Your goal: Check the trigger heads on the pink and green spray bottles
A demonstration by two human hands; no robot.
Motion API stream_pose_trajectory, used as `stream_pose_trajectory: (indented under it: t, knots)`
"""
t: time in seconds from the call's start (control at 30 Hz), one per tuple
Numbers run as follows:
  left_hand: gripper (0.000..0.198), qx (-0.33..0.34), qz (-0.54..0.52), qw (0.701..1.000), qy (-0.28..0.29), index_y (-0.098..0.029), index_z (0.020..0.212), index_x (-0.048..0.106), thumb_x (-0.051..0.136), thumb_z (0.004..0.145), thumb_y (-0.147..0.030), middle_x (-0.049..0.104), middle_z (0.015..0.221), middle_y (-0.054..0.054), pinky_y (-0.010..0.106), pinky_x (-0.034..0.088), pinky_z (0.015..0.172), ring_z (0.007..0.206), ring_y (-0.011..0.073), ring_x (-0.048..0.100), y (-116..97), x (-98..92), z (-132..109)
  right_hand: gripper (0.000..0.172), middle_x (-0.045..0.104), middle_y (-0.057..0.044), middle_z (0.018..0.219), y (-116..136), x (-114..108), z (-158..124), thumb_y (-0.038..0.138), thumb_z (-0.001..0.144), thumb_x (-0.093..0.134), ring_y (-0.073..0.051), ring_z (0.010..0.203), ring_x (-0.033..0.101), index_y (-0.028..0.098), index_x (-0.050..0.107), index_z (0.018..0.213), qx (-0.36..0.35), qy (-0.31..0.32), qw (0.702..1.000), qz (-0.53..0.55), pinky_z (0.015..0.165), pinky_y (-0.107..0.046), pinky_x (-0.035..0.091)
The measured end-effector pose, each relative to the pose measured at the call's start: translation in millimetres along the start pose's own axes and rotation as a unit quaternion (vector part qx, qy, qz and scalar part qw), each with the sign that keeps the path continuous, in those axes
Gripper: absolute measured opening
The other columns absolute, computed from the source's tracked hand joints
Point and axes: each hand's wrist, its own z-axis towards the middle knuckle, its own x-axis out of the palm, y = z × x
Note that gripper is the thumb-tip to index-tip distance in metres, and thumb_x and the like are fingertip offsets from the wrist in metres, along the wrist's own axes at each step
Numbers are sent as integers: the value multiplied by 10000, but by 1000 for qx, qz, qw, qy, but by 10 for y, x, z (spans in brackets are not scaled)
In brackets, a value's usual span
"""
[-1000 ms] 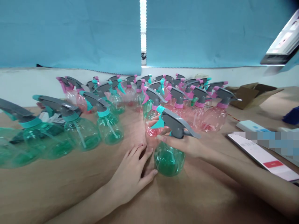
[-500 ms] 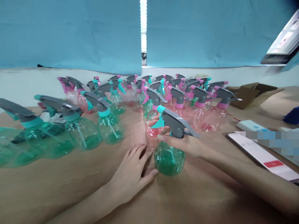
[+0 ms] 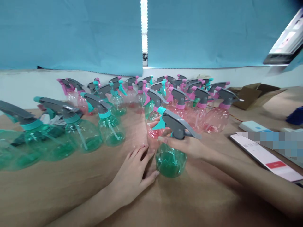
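A green spray bottle [image 3: 171, 160] with a grey head and turquoise trigger stands in front of me, its nozzle toward the left. My right hand [image 3: 187, 145] is wrapped round its neck, thumb in front and other fingers partly hidden behind. Just left of its base, my left hand [image 3: 134, 171] lies palm down on the table [image 3: 94, 186], fingers stretched out and thumb tip close to the bottle; I cannot tell if they touch. Behind the held bottle is a pink spray bottle [image 3: 155, 129], partly covered by my right fingers.
Several green spray bottles [image 3: 84, 135] line the left side. Several pink spray bottles [image 3: 216, 119] stand at the right, with a mixed group behind. A phone [image 3: 258, 151] and an open cardboard box [image 3: 254, 96] lie at the right. Blue curtains [image 3: 71, 34] hang beyond the table.
The whole view has shifted very slightly. Both hands and the held spray bottle keep the same places relative to the table.
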Motion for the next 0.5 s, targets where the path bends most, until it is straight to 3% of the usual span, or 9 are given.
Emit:
stream_pose_trajectory:
  t: [0.37,0.5]
  knots:
    - [452,3,3,1000,-8,-169,1254,526,528,889,-437,458,1354,150,519,333,1004,1256,336,384,10,13,2,115,607,10,773,-22,-17,-21,180,708,541,-141,686,573,239,570,802,-11,-26,999,-34,590,-269,466]
    - [490,4,4,1000,-11,-174,1303,485,517,895,-443,454,1360,147,508,333,1005,1262,328,379,16,14,-7,34,510,47,571,18,-63,-8,212,715,537,-106,528,487,224,563,697,20,8,998,-50,484,-238,422]
